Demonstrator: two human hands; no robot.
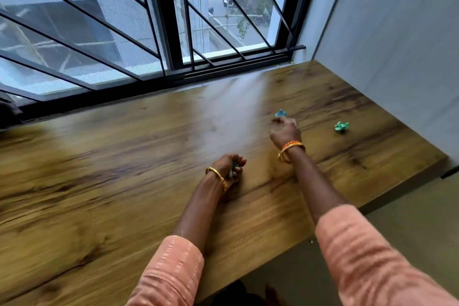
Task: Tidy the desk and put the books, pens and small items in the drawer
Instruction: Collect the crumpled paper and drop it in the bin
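My left hand (229, 166) rests on the wooden desk (124, 169) near its middle, fist closed on a crumpled greenish paper scrap that shows only between the fingers. My right hand (284, 130) is farther out to the right, fingers curled and held just in front of a small blue paper scrap (281, 113); I cannot tell whether it touches the scrap. A crumpled green paper ball (341, 126) lies alone on the desk, to the right of my right hand. No drawer, books or pens are in view.
A barred window (149, 32) runs along the desk's far edge. A grey wall panel (397, 45) closes the right side. The desk's right front corner ends near the floor (409, 231). The picture is motion-blurred.
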